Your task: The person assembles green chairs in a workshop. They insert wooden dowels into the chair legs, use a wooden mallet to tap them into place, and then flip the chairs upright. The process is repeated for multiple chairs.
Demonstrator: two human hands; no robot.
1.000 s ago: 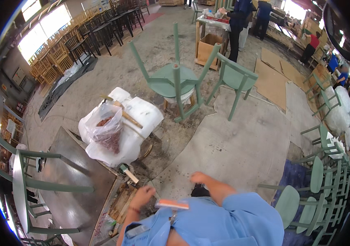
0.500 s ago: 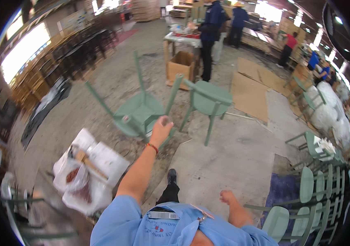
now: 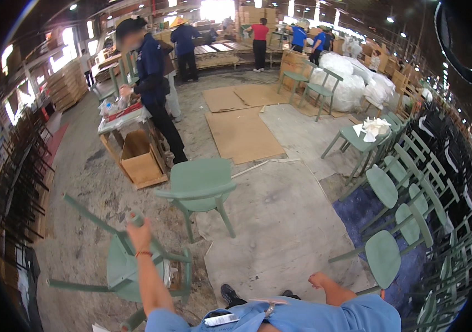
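Note:
My left hand reaches forward and is closed round the end of one leg of an upturned green chair. The chair lies tilted with its legs sticking out, and part of it is hidden behind my forearm. My right hand hangs low beside my body, its fingers loosely bent, with nothing seen in them. Just beyond the upturned chair, another green chair stands upright with its backrest toward me.
A person in dark blue works at a small table above a cardboard box. Flat cardboard lies on the floor. Rows of green chairs crowd the right side, and dark chairs line the left.
My view has swung to the right. My left hand has gone from near the upturned chair's legs to a hold on one leg end, and the chair appears turned. My right hand still hangs low.

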